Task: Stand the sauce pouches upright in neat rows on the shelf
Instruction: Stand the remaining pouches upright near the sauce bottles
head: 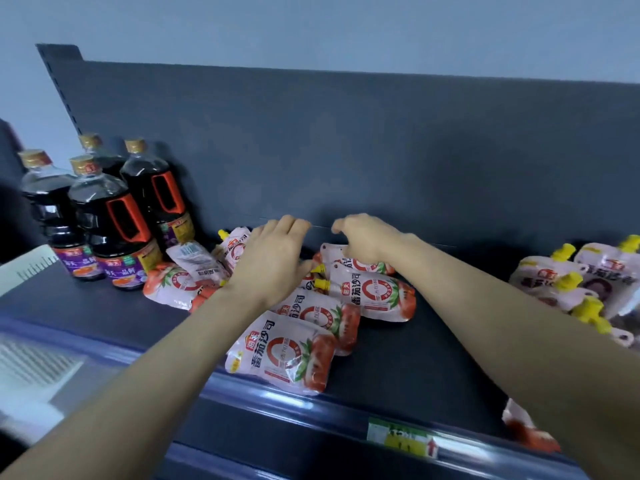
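Note:
Several white and red sauce pouches with yellow spouts lie flat in a loose pile on the dark shelf [398, 368]. The nearest pouch [284, 355] lies at the front edge. Another pouch [377, 296] lies right of the pile. My left hand [273, 261] hovers over the pile's middle, fingers spread and curled downward, covering some pouches. My right hand [363, 240] reaches to the back of the pile, fingers bent over a rear pouch [356, 263]; whether it grips that pouch is unclear. A second group of pouches [568, 289] sits at the far right, partly upright.
Several dark soy sauce bottles [114, 223] with gold caps stand at the shelf's left. The shelf's dark back panel [346, 150] rises behind. A price tag [401, 438] is on the front rail. One pouch [526, 431] shows below my right forearm.

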Demonstrator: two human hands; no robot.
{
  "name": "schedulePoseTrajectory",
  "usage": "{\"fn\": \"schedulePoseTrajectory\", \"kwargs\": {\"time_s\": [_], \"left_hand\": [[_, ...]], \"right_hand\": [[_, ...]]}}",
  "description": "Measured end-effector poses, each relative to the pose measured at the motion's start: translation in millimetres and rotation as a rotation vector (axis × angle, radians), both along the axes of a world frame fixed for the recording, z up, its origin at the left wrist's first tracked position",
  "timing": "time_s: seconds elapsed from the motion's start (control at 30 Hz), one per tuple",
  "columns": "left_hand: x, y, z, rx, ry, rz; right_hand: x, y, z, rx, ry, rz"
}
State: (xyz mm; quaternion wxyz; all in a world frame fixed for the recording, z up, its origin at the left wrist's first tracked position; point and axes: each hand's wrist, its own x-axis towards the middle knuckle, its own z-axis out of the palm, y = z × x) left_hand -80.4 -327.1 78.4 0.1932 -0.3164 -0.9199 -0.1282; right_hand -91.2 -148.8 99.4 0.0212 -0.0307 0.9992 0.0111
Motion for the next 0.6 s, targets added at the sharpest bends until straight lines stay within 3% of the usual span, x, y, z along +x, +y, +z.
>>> {"fn": "schedulePoseTrajectory", "kwargs": {"time_s": [0.27,0.6], "left_hand": [[-21,-5,-43,-0.07,-0.139,0.07],[-39,35,-71,-0.084,-0.412,0.175]], "right_hand": [[-67,8,-50,0.102,-0.218,0.144],[-91,14,-57,0.235,-0.208,0.306]]}}
